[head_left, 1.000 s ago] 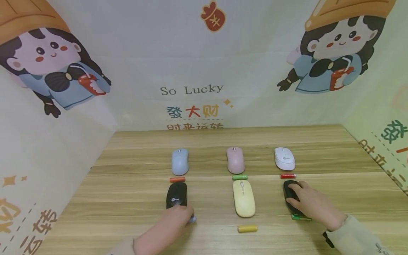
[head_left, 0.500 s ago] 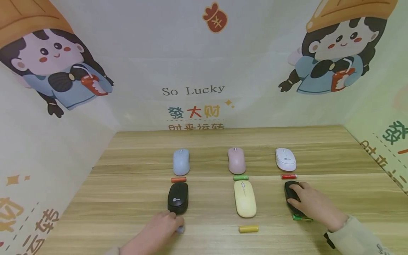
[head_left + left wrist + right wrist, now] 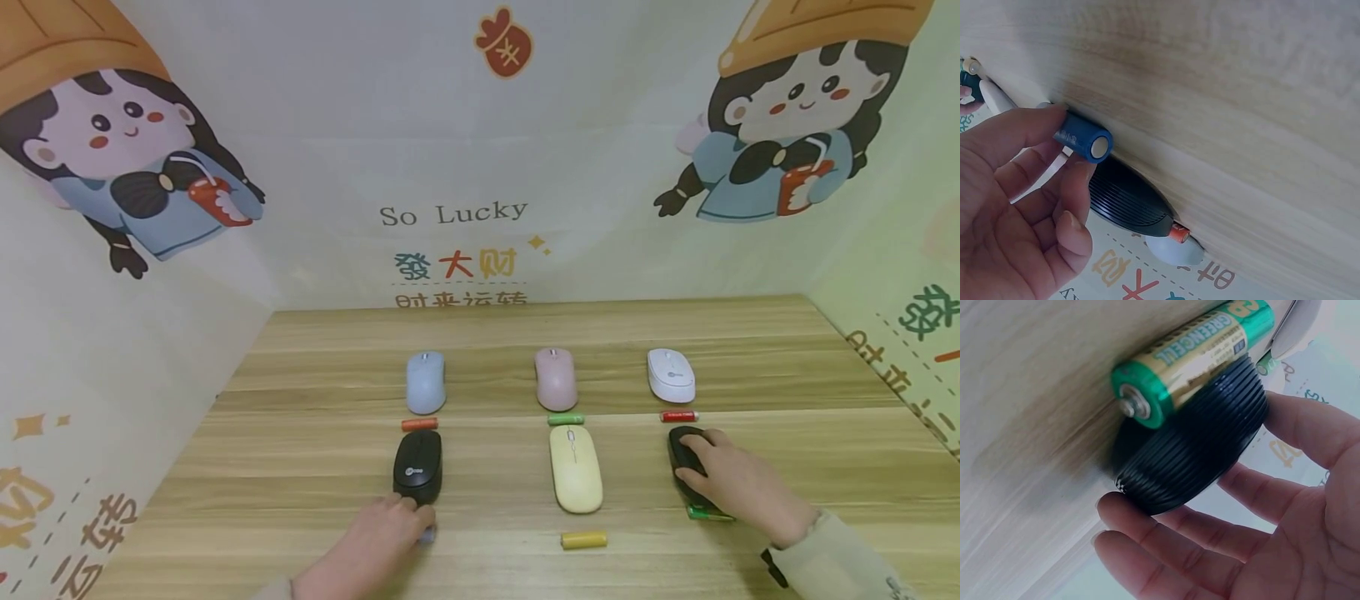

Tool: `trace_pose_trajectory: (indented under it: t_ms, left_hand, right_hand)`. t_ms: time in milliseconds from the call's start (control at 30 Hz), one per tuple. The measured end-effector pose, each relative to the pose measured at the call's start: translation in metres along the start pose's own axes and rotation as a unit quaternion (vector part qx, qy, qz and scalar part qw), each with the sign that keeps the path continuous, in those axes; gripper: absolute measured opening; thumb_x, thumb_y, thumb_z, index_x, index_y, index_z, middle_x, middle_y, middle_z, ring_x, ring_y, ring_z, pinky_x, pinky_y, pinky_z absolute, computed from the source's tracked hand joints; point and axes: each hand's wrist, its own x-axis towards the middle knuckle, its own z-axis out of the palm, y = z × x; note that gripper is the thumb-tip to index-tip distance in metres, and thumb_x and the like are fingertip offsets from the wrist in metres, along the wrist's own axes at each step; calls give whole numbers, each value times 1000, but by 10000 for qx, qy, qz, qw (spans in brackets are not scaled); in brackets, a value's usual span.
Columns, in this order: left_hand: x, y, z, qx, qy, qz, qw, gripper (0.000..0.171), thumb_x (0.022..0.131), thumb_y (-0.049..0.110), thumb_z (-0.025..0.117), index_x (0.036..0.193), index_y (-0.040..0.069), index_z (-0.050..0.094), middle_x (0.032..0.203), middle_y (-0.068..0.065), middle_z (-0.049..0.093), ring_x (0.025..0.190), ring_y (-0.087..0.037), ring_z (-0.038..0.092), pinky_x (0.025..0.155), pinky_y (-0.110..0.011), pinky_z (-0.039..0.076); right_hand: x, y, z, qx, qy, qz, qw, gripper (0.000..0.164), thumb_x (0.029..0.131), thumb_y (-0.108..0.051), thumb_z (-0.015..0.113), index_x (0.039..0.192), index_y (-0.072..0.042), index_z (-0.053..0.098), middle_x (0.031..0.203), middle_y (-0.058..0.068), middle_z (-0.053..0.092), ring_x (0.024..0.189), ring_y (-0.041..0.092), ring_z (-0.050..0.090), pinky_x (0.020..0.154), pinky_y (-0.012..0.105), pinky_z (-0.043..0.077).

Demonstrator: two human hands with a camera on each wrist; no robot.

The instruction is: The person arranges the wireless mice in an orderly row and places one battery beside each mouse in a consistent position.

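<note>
My left hand (image 3: 375,537) pinches a blue battery (image 3: 1079,134) between thumb and fingers, just in front of the near end of a black mouse (image 3: 417,465). In the left wrist view the battery's flat silver end faces the camera, with the ribbed end of that mouse behind it. At the right, my right hand (image 3: 750,483) grips a second black mouse (image 3: 684,462), thumb on one side and fingers on the other. Along that mouse's ribbed near end lies a green and gold battery (image 3: 1200,356), its nub showing in the right wrist view.
A yellow mouse (image 3: 576,471) lies between the hands, a yellow battery (image 3: 583,540) nearer. Behind are blue (image 3: 425,383), pink (image 3: 556,381) and white (image 3: 671,376) mice, with orange (image 3: 419,424), green (image 3: 566,419) and red (image 3: 678,416) batteries before them. Printed cloth walls surround the wooden table (image 3: 300,350).
My left hand has shifted left and slightly toward me with the blue battery, uncovering the near end of the left black mouse. The right hand has stayed on its mouse.
</note>
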Motion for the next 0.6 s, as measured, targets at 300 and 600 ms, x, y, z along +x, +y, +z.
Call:
trace_pose_trajectory:
  t_ms: [300,600]
  left_hand:
    - [-4,1,2,146,283,-62,9995,16,68,5,72,77,12,61,67,-1,53,58,-17,48,50,-29,40]
    - [-6,1,3,141,531,-118,9984,15,70,9,74,79,12,62,69,0,49,58,-16,48,50,-28,39]
  right_hand:
    - [0,-2,-1,10,-79,54,10000,47,84,-26,64,118,5,54,115,34,50,90,43,59,66,51,49]
    - [1,-1,-1,-28,-75,71,9999,47,85,-26,64,119,5,53,115,34,50,90,44,59,66,51,49]
